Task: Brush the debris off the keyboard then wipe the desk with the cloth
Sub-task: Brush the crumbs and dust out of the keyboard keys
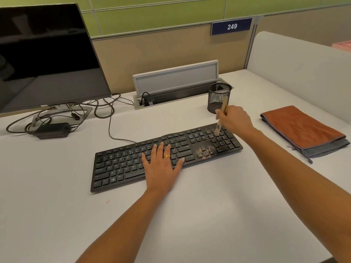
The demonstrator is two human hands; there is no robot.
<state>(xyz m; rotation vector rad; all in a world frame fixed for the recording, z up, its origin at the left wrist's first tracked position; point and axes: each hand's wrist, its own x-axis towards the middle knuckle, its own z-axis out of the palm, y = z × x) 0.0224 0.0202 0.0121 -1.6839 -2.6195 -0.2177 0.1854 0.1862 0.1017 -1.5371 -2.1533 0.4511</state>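
A black keyboard [121,164] lies across the middle of the white desk [209,215]. Brown crumbly debris [206,151] sits on the arrow keys near its right end. My left hand [161,164] rests flat on the keys at the keyboard's middle, fingers spread. My right hand [235,119] grips a small wooden-handled brush [221,118], with its bristles touching the number pad at the far right. A folded orange cloth [302,128] with a grey underside lies on the desk to the right of the keyboard.
A black mesh pen cup [218,98] stands just behind my right hand. A cable box with a raised lid [176,80] sits at the back. At the left are a monitor [47,59], tangled cables and a power adapter [52,130]. A white divider [303,69] bounds the right side.
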